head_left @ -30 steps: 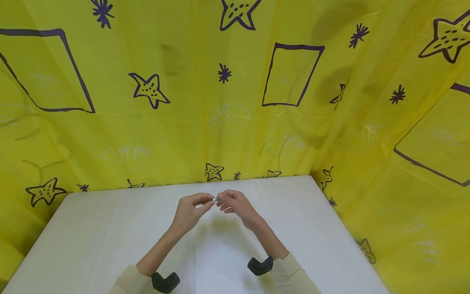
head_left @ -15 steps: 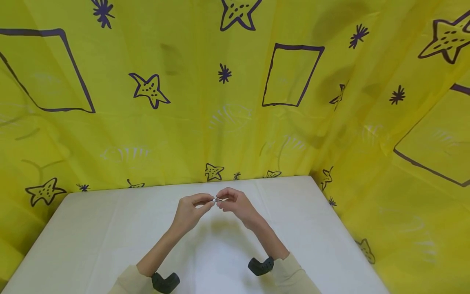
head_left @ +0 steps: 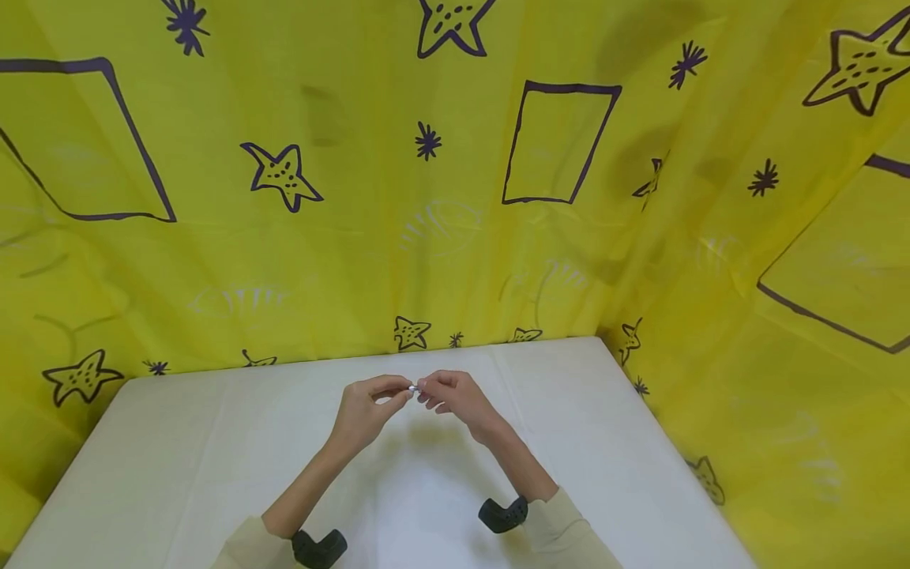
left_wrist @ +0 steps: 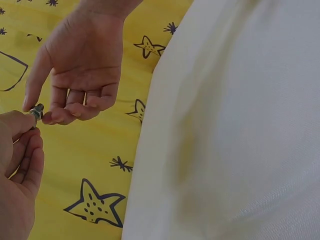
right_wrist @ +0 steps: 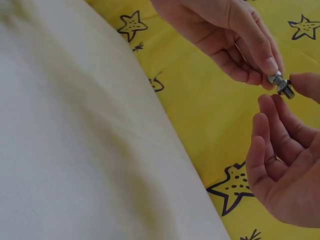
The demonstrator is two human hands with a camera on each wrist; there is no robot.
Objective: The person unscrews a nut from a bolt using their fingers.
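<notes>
A small silver bolt (right_wrist: 289,93) with a hex nut (right_wrist: 283,86) on its thread is held up above the table, between both hands. My left hand (head_left: 361,412) pinches the bolt's head end between thumb and fingertips. My right hand (head_left: 462,401) is at the nut, its thumb against one side and its index fingertip close by the other. The other right fingers are loosely curled below, as the right wrist view shows. In the left wrist view, the left fingers partly hide the bolt (left_wrist: 39,107).
A white-covered table (head_left: 235,450) lies beneath both hands. Yellow curtains (head_left: 355,261) printed with dark starfish and frames hang behind it and at the right. Dark curved devices (head_left: 320,548) sit at both wrists.
Half a second ago the right fingers were spread wider, with more of the bolt showing; now thumb and index have closed in at the nut. The left hand keeps its pinch. The head view shifted slightly.
</notes>
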